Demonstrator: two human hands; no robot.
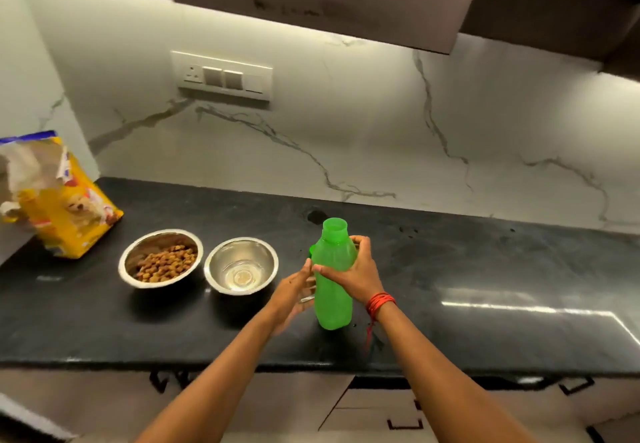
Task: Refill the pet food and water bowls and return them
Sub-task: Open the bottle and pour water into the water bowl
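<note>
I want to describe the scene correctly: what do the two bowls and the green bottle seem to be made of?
The food bowl and the water bowl look like polished stainless steel: silvery walls with bright mirror-like reflections. The green bottle, held by the right hand, looks like translucent plastic with a matte finish: light passes softly through its uniformly coloured body, without glassy highlights. This is judged by look only.

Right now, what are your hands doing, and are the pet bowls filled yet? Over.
Right hand gripping green bottle, upright on counter, cap off. Left hand beside it, open. Food bowl has kibble; water bowl holds a little water. Nothing between bottle and bowls.
</note>
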